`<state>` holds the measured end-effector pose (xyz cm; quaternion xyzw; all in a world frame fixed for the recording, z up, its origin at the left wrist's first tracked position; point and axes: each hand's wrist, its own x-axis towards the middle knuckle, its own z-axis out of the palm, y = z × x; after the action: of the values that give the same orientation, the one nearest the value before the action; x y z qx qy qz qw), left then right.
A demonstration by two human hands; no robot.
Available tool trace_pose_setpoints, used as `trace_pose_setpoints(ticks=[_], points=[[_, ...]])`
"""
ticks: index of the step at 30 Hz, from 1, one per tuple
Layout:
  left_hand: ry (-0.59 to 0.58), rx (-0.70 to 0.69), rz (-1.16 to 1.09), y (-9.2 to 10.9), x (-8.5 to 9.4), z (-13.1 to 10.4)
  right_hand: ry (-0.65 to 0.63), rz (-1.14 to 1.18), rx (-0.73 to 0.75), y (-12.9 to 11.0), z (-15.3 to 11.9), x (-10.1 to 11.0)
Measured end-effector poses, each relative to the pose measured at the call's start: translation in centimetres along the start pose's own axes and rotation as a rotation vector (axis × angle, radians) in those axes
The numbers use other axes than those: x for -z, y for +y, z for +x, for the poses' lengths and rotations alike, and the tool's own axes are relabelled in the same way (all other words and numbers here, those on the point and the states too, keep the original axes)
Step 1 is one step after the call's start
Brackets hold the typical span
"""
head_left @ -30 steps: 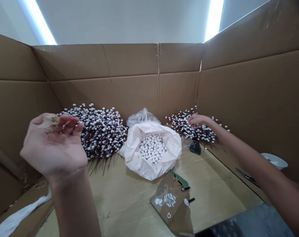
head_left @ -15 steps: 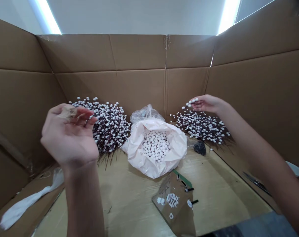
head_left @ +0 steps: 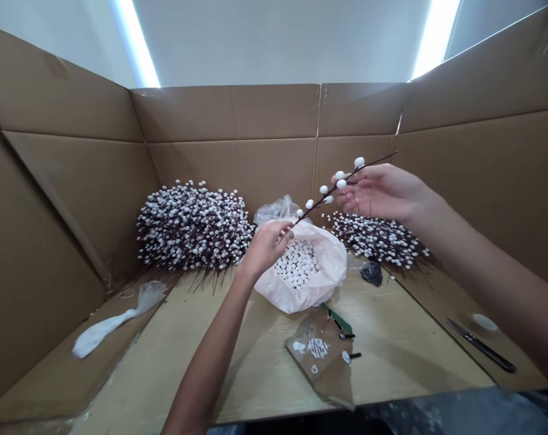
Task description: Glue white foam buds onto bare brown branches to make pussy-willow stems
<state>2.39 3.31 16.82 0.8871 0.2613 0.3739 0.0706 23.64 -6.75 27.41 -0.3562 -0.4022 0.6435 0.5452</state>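
Note:
A thin dark berry branch [head_left: 316, 204] with several white balls along it slants across the space above the bag. Its lower end is pinched in my left hand [head_left: 269, 243], over the bag's left rim. Higher up the stem, the fingers of my right hand [head_left: 385, 192] close around the branch beside its upper balls; the bare tip pokes out past them. Below the branch stands an open white plastic bag [head_left: 332, 266], holding many loose white balls [head_left: 296, 264].
Bundles of white-berried branches lie at left [head_left: 194, 226] and right [head_left: 376, 238]. Near the front is a marked cardboard piece [head_left: 321, 356] with a green strip. A black lump [head_left: 371, 273], a knife [head_left: 482, 345] and a white plastic wrapper [head_left: 108, 329] lie around. Cardboard walls [head_left: 274, 112] enclose the table.
My left hand has come from the left to the middle and now grips the branch's lower end. My right hand has brought the branch up and away from the right bundle.

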Motion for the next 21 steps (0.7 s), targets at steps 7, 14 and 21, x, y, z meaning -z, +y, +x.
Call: trace_pose_setpoints(ticks=[7,14,21], points=[[0.084,-0.095,0.282,-1.4,0.6,-2.7,-0.091,-0.162,-0.005,1.1,0.5,0.5],[0.182,-0.083,0.295,-2.7,0.1,-4.8,-0.01,-0.495,0.216,2.0,1.0,1.9],[0.105,0.224,-0.469,-2.0,-2.7,-6.9,0.013,-0.38,0.36,5.7,2.8,5.4]])
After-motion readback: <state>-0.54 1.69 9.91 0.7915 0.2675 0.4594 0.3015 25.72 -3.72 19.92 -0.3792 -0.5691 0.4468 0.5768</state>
